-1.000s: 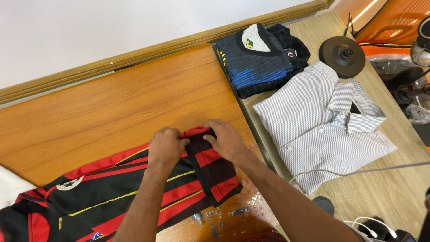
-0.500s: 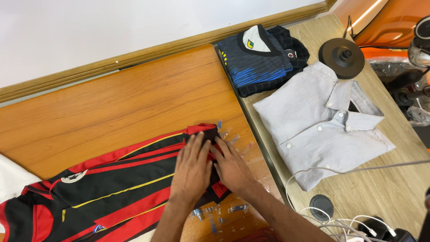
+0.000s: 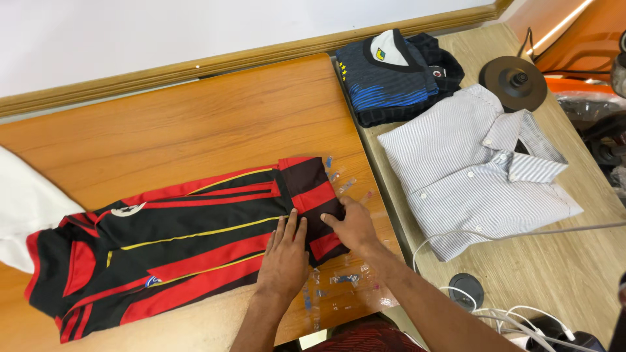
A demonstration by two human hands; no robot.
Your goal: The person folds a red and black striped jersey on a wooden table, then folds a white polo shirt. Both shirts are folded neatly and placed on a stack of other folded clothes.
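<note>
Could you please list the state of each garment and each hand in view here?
Red-and-black jersey: spread flat on the orange table, one end folded over.
Left hand: open, palm flat on the jersey.
Right hand: flat, pressing the folded end.
Grey striped shirt: folded, buttoned.
Dark blue jersey: folded.

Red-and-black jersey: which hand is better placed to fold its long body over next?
Probably the left. The left hand lies flat on the red-and-black jersey, nearer its long unfolded part; the right hand presses the folded sleeve end by the table edge.
</note>
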